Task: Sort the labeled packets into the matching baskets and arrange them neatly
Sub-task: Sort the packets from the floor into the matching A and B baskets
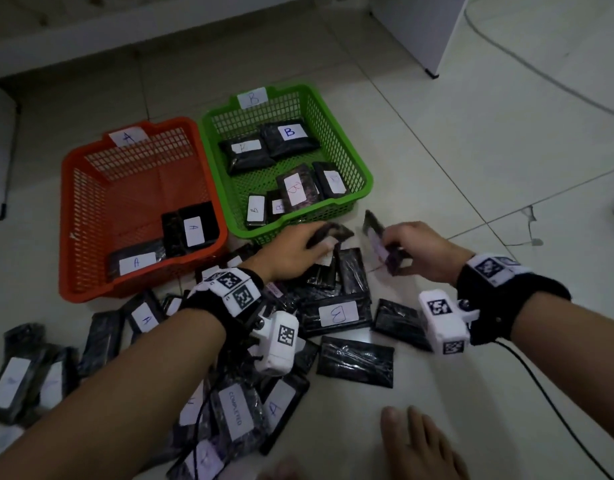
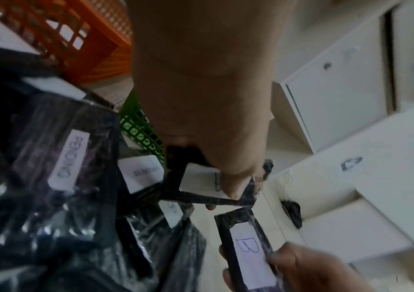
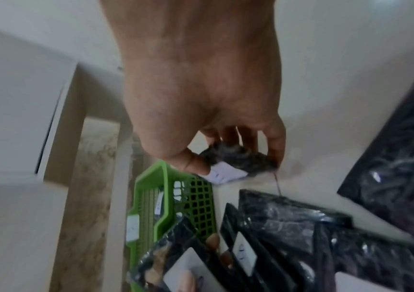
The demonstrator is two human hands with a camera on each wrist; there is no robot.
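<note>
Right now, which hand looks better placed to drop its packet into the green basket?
The right hand, I'd judge. The left wrist view shows its packet is labelled B, matching the green basket just ahead. The left hand is equally close, but its packet's label is covered.

The head view is dim and greyish, with soft, faint shadows and darkened corners; straight tile lines on the floor [image 1: 437, 140] bow toward the edges. Both wrist views are smeared by motion blur and strongly stretched at the rims. Wrapped packets [image 2: 51, 227] show small glare spots.
</note>
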